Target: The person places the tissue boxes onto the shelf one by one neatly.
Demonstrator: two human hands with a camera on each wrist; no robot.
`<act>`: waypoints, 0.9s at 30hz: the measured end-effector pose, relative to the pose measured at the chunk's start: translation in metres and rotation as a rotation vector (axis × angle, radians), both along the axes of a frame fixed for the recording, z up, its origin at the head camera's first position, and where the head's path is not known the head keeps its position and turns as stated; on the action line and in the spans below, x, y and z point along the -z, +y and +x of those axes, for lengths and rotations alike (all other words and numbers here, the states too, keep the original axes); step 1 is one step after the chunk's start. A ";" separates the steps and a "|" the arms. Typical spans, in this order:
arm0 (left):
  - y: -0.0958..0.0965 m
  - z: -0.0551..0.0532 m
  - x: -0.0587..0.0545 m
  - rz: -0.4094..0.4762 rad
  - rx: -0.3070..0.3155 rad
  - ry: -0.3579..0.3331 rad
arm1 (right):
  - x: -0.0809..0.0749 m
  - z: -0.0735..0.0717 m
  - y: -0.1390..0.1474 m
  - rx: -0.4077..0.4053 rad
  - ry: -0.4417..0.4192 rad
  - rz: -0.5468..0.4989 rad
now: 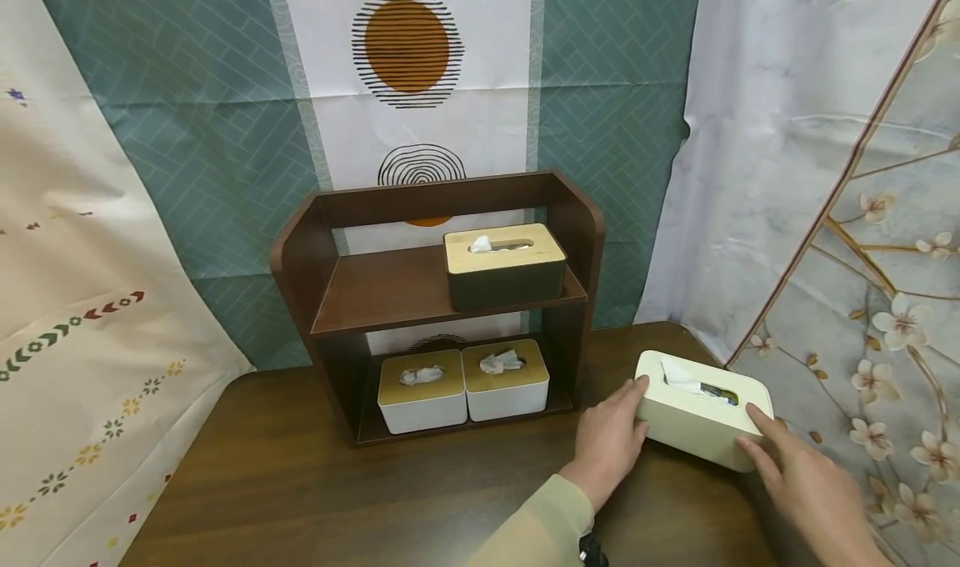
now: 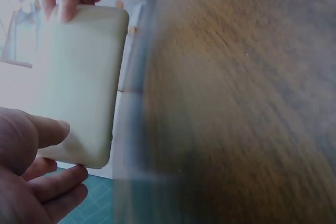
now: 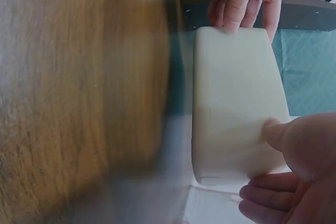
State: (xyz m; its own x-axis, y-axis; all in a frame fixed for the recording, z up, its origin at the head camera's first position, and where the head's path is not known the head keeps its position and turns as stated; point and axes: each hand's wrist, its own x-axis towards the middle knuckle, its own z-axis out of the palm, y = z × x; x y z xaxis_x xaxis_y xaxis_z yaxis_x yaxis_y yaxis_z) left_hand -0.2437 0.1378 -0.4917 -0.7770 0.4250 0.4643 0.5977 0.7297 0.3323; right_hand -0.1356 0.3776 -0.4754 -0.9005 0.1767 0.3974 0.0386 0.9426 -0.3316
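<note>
A cream tissue box [image 1: 693, 429] with a white tissue [image 1: 678, 375] in its top slot is at the right side of the table, held at both ends. My left hand [image 1: 611, 434] grips its left end. On the right end is my right hand [image 1: 810, 484], thumb against the front side. In the left wrist view, the left thumb [image 2: 52, 130] presses the box's long side [image 2: 84, 82] while other fingers lie at the end. The right wrist view has the right thumb [image 3: 275, 134] on that same side. The box's underside is hidden.
A dark brown two-tier shelf [image 1: 390, 292] stands at the back of the wooden table [image 1: 360, 500]. Its upper tier bears a dark tissue box [image 1: 506, 288] with a wooden lid. Below are two white tissue boxes [image 1: 423, 415] side by side. A floral curtain [image 1: 870, 342] hangs close on the right.
</note>
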 end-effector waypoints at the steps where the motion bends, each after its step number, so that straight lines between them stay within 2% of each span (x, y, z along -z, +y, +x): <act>1: -0.001 0.002 -0.002 0.002 -0.002 0.013 | -0.001 0.001 -0.001 -0.002 0.011 0.005; 5: -0.008 0.007 -0.008 0.015 -0.002 0.063 | -0.008 0.005 -0.004 0.004 0.024 0.014; 12: -0.019 0.014 -0.014 0.089 -0.015 0.185 | -0.014 0.012 -0.015 -0.007 0.101 0.001; 18: -0.033 0.024 -0.023 0.111 -0.025 0.232 | -0.022 0.017 -0.025 -0.013 0.144 -0.017; 27: -0.063 0.037 -0.036 0.131 -0.025 0.251 | -0.029 0.025 -0.044 -0.084 0.300 -0.011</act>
State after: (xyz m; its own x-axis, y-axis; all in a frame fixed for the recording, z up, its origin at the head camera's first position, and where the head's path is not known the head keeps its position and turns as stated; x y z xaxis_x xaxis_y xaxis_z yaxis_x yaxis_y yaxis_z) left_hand -0.2062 0.0750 -0.4555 -0.6406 0.3306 0.6930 0.6552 0.7060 0.2688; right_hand -0.1106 0.3339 -0.4467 -0.7551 0.1118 0.6460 -0.1408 0.9347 -0.3263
